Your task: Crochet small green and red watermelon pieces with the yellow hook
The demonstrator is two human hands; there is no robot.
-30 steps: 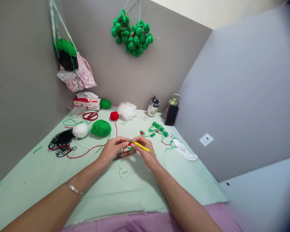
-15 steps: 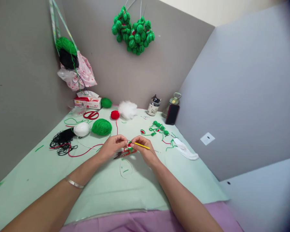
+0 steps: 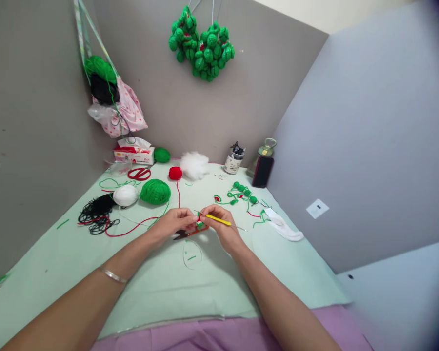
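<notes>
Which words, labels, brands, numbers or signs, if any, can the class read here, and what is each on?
None can be read.
Tissue box: print on its front, too small and blurred.
Jar: dark marks on a pale label, too blurred to tell words from pictures.

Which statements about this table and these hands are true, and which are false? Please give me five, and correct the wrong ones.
1. The right-hand grip holds the yellow-handled hook. True.
2. The small yarn piece is entirely black. False: the small yarn piece shows red, white and green.
3. The red yarn ball lies beside the white fluff. True.
4. The phone lies flat. False: the phone is propped up.
5. The bracelet circles the left arm. True.
</notes>
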